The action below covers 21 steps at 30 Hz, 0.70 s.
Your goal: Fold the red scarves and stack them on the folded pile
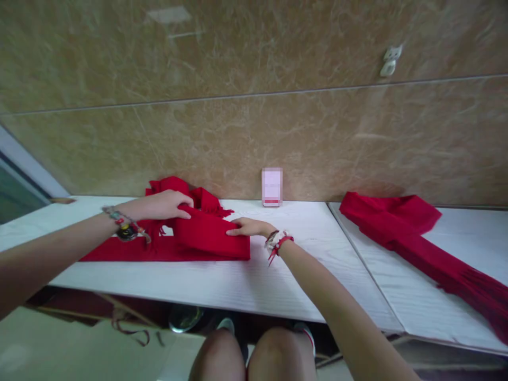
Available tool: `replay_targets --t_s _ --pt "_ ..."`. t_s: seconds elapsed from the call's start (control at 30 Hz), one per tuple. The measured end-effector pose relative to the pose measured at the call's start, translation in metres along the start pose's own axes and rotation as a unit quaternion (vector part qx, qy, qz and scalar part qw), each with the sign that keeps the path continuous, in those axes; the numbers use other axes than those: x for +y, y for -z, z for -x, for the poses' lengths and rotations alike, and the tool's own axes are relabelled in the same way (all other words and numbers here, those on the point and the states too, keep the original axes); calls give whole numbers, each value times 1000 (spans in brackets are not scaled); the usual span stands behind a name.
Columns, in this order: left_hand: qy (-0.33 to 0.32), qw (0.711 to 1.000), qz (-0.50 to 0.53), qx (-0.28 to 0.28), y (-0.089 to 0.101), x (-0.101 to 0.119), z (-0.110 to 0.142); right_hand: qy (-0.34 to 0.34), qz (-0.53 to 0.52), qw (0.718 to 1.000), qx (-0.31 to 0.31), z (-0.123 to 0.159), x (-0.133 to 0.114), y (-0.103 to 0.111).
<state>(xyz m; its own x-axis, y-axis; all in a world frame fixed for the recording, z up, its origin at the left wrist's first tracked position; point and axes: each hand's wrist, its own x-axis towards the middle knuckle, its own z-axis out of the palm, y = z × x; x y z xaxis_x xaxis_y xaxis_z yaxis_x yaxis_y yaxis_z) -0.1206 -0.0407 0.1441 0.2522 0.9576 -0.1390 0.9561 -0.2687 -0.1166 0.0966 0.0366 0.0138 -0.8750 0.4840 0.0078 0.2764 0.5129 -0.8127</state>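
Observation:
A red fringed scarf (pixel 212 235) lies partly folded over itself on the white table, its long flat end running left along the front. My left hand (pixel 169 205) pinches the upper layer near the fold's left part, thumb and fingers closed on the cloth. At the fold's right end, my right hand (pixel 248 227) has its fingertips and thumb on the red cloth, gripping its upper edge. Behind my left hand, a bunched part of red cloth with fringe rests against the wall. Beaded and cloth bracelets circle my wrists.
A second red scarf (pixel 397 227) lies looped on the right side of the white table (pixel 301 280), past a seam. A phone-like device (pixel 272 186) leans on the marbled wall (pixel 238 143). A small cat figure (pixel 391 61) is on the wall. My knees are below the front edge.

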Motion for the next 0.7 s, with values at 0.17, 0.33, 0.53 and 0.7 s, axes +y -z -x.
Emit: replay_targets --t_s 0.17,0.33,0.53,0.7 --pt "32 983 -162 85 17 -14 3 18 -65 998 2 7 9 -3" --pt "17 985 -135 108 25 10 -12 21 35 989 144 70 12 39" --pt "-68 984 -6 164 45 87 -43 -64 187 919 341 190 -23 121" --pt "-101 973 82 189 75 101 -54 -102 298 873 371 244 -78 153"
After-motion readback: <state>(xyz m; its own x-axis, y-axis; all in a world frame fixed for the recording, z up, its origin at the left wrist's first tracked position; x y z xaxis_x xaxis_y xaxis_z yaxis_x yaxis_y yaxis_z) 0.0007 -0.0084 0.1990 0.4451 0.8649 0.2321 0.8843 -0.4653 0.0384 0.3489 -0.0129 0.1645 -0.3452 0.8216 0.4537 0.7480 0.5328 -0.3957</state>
